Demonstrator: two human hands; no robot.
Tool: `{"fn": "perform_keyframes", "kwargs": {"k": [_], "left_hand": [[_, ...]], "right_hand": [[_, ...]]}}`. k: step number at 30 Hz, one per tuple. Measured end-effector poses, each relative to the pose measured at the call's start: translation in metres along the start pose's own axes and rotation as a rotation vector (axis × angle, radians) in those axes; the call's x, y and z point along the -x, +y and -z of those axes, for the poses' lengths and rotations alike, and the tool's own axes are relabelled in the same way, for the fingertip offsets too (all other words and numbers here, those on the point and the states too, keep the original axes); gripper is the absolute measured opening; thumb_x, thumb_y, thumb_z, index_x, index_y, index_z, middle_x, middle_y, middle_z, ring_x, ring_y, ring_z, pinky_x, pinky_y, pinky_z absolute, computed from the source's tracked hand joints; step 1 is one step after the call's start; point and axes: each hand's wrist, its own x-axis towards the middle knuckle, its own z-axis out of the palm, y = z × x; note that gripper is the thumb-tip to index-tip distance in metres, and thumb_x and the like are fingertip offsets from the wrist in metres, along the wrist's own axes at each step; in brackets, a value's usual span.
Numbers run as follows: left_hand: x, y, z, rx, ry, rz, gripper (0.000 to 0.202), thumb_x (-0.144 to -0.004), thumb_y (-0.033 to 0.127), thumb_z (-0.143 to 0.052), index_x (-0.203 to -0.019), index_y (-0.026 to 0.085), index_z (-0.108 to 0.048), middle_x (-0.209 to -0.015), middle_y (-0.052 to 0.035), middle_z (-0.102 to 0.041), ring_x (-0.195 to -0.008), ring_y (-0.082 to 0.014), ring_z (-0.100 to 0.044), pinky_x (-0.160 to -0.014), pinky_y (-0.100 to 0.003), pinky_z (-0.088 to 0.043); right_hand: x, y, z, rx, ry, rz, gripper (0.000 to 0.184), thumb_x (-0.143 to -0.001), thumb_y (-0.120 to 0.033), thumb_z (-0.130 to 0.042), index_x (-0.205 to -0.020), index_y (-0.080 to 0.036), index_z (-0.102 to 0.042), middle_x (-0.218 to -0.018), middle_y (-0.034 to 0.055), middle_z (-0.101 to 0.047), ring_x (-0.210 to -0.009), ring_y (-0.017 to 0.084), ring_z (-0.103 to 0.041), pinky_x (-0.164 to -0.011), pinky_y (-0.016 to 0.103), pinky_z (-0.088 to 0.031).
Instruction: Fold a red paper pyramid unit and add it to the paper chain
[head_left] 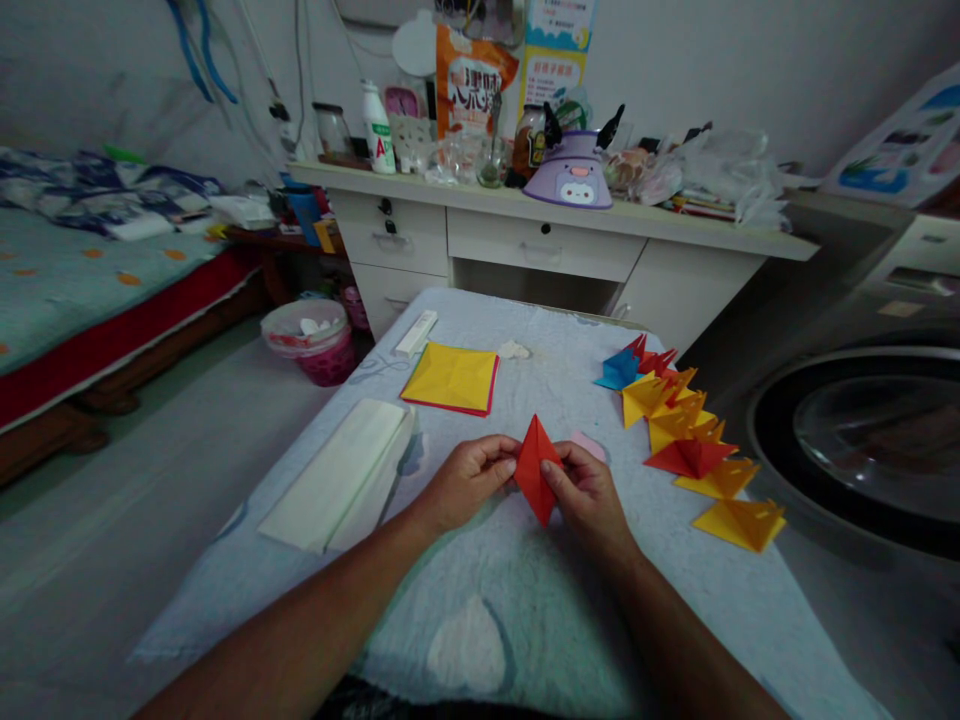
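A red paper folded into a long diamond point(535, 470) is held up over the cloth-covered table point(480, 560), one point toward the far side and one toward me. My left hand point(476, 475) pinches its left corner between thumb and fingers. On the opposite edge, my right hand point(589, 490) grips it, thumb lying on the front face. Beyond my left hand lies a stack of square paper point(450, 378), yellow on top with red beneath. To the right stands a row of folded paper pieces in yellow, red and blue, among them a red one point(691, 458).
A folded pale sheet point(341, 475) lies left on the table, with a small white box point(417, 333) behind it. Crumpled white tissue point(514, 349) sits near the stack. A cluttered white desk point(544, 245) stands behind, a pink bin point(322, 345) left, a washing machine point(862, 420) right.
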Motion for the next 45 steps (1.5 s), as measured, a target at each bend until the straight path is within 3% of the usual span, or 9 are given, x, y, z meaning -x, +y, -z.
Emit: {"fn": "perform_keyframes", "kwargs": {"k": [3, 8, 15, 19, 24, 27, 30, 38, 45], "left_hand": [[0.000, 0.001, -0.001, -0.040, 0.027, -0.013, 0.023, -0.078, 0.027, -0.065, -0.097, 0.014, -0.066, -0.089, -0.0048, -0.067, -0.083, -0.0168, -0.060, -0.078, -0.028, -0.045], [0.001, 0.004, -0.002, -0.276, 0.088, -0.096, 0.022, -0.075, 0.023, -0.067, -0.096, 0.016, -0.064, -0.097, -0.0049, -0.063, -0.089, -0.0176, -0.057, -0.076, -0.026, -0.044], [0.002, 0.002, -0.005, -0.114, 0.104, -0.095, 0.046, -0.073, 0.024, -0.072, -0.115, 0.020, -0.053, -0.113, -0.0076, -0.062, -0.107, -0.0205, -0.058, -0.091, -0.031, -0.045], [0.002, 0.003, -0.008, -0.101, 0.058, -0.074, 0.031, -0.075, 0.019, -0.067, -0.105, 0.017, -0.058, -0.103, -0.0056, -0.065, -0.098, -0.0185, -0.061, -0.088, -0.030, -0.046], [0.001, 0.001, -0.008, -0.092, 0.107, -0.055, 0.026, -0.076, 0.015, -0.062, -0.102, 0.016, -0.060, -0.096, -0.0038, -0.067, -0.089, -0.0171, -0.063, -0.082, -0.027, -0.048], [0.002, -0.001, -0.008, -0.094, 0.147, -0.080, 0.025, -0.076, 0.013, -0.058, -0.101, 0.016, -0.059, -0.094, -0.0028, -0.067, -0.086, -0.0162, -0.063, -0.079, -0.027, -0.048], [0.002, -0.002, -0.009, -0.147, 0.179, -0.090, 0.025, -0.075, 0.010, -0.054, -0.099, 0.017, -0.058, -0.090, -0.0008, -0.065, -0.081, -0.0148, -0.062, -0.074, -0.025, -0.048], [0.003, 0.001, -0.008, -0.249, 0.196, -0.140, 0.017, -0.077, 0.011, -0.054, -0.092, 0.017, -0.057, -0.083, 0.0010, -0.059, -0.077, -0.0134, -0.057, -0.071, -0.023, -0.045], [0.003, -0.003, -0.006, -0.112, 0.114, -0.081, 0.022, -0.080, 0.025, -0.062, -0.099, 0.015, -0.059, -0.092, -0.0031, -0.064, -0.084, -0.0166, -0.060, -0.075, -0.026, -0.046]], "right_hand": [[-0.001, -0.002, 0.000, 0.106, 0.017, 0.093, 0.022, -0.083, -0.042, -0.066, -0.082, -0.020, -0.066, -0.078, 0.0022, -0.061, -0.070, 0.016, -0.054, -0.062, 0.026, -0.044], [-0.001, 0.000, 0.000, 0.165, 0.014, 0.152, 0.018, -0.086, -0.037, -0.063, -0.078, -0.021, -0.066, -0.075, 0.0004, -0.054, -0.068, 0.014, -0.050, -0.062, 0.026, -0.040], [0.000, 0.002, -0.001, 0.147, -0.043, 0.126, 0.020, -0.088, -0.037, -0.060, -0.081, -0.021, -0.069, -0.076, 0.0014, -0.055, -0.070, 0.015, -0.052, -0.063, 0.026, -0.041], [0.002, -0.002, -0.001, 0.140, -0.071, 0.112, 0.021, -0.088, -0.039, -0.059, -0.084, -0.021, -0.070, -0.079, 0.0023, -0.055, -0.072, 0.016, -0.052, -0.064, 0.027, -0.042], [0.005, -0.006, -0.003, 0.076, -0.143, 0.071, 0.025, -0.088, -0.042, -0.058, -0.099, -0.022, -0.066, -0.085, 0.0023, -0.059, -0.078, 0.017, -0.055, -0.070, 0.028, -0.044], [0.007, -0.003, -0.006, 0.113, -0.175, 0.058, 0.046, -0.079, -0.039, -0.071, -0.119, -0.025, -0.053, -0.099, 0.0028, -0.061, -0.084, 0.018, -0.057, -0.072, 0.028, -0.046], [0.008, 0.001, -0.010, 0.194, -0.185, 0.071, 0.062, -0.072, -0.033, -0.078, -0.124, -0.026, -0.046, -0.107, 0.0036, -0.060, -0.089, 0.019, -0.058, -0.073, 0.028, -0.047], [0.007, -0.002, -0.011, 0.105, -0.161, 0.043, 0.034, -0.084, -0.037, -0.065, -0.113, -0.024, -0.052, -0.101, 0.0041, -0.060, -0.088, 0.018, -0.058, -0.075, 0.029, -0.048], [0.002, 0.001, -0.009, -0.116, -0.118, -0.001, 0.024, -0.082, -0.042, -0.068, -0.092, -0.022, -0.058, -0.084, 0.0003, -0.060, -0.075, 0.014, -0.056, -0.067, 0.025, -0.046]]}}
